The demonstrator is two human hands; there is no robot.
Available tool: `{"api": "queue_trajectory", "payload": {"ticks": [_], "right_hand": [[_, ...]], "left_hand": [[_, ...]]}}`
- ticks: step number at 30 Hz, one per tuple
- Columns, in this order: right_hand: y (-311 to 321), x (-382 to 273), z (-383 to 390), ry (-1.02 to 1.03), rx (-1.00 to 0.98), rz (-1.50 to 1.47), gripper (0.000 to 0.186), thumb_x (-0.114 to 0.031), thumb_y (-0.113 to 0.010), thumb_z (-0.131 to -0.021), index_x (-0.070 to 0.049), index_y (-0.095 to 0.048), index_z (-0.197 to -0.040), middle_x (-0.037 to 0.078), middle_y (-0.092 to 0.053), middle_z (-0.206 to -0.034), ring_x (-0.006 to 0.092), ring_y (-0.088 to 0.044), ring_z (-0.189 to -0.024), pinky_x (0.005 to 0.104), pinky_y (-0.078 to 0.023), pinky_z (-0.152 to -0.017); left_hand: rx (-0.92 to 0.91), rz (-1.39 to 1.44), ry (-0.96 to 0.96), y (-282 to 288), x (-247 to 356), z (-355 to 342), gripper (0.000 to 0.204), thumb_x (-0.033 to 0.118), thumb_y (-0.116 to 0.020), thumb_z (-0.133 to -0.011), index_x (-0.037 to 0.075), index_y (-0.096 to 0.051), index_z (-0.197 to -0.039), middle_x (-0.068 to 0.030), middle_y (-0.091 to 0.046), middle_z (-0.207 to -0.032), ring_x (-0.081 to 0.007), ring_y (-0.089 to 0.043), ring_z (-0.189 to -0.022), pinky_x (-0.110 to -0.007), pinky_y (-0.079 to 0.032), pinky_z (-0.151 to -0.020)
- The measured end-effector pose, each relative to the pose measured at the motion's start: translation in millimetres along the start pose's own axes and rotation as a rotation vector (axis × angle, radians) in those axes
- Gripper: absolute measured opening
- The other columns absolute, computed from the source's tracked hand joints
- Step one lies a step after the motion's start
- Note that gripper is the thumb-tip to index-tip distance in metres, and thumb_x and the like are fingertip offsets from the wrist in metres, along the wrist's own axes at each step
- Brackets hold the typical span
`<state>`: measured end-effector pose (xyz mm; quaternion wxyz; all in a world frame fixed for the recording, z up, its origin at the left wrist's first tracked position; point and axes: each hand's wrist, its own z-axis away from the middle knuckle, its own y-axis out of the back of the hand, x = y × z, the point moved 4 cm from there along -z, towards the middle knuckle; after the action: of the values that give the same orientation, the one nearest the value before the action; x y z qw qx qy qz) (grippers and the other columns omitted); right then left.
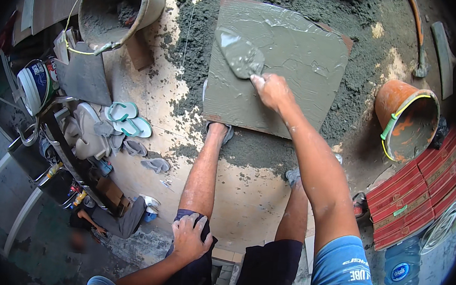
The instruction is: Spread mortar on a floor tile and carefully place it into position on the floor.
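Observation:
My right hand point(273, 92) is closed round the handle of a trowel point(239, 53), whose wet blade lies on grey mortar. The mortar coats a square tile point(299, 67), smooth in places and ridged at its far and right parts. Bare reddish-brown tile shows at two corners. Under and around the tile is a bed of dark, crumbly mortar point(199, 37). My left hand point(191, 238) rests on my left knee with its fingers spread, holding nothing. My left foot is close to the tile's near edge.
Mortar-smeared buckets stand at the far left point(153, 0) and at the right point(383, 102). A hammer point(417, 39) lies at the far right. Red tile boxes point(407, 201) and a water bottle point(402, 272) are at right. Sandals point(127, 118) lie left. A string point(189, 30) runs beside the tile.

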<state>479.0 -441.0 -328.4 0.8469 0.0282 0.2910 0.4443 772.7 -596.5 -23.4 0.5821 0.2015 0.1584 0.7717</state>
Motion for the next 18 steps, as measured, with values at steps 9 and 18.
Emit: {"api": "queue_trajectory", "payload": {"ticks": [9,18], "right_hand": [[33.6,-37.2,-63.7,-0.075,0.187,-0.084,0.056,-0.049,-0.047,-0.099,0.004,-0.066,-0.092,0.021,-0.069,-0.079,0.0367,-0.069,-0.081,0.0467,-0.053,-0.078],[18.4,-36.0,-41.5,-0.123,0.174,-0.108,0.056,-0.048,-0.047,-0.099,0.003,-0.067,-0.109,0.033,-0.063,-0.116,0.0485,-0.058,-0.112,0.0523,-0.046,-0.095]], "left_hand": [[-0.010,0.041,-0.006,-2.3,0.4,1.4,0.054,0.034,-0.073,-0.075,0.009,-0.063,-0.122,-0.0156,-0.053,-0.124,-0.0338,-0.046,-0.118,-0.052,-0.032,-0.098],[-0.020,0.051,0.018,0.5,-5.9,1.0,0.054,0.034,-0.073,-0.074,0.009,-0.064,-0.121,-0.0150,-0.054,-0.123,-0.0331,-0.046,-0.118,-0.052,-0.031,-0.099]]}}
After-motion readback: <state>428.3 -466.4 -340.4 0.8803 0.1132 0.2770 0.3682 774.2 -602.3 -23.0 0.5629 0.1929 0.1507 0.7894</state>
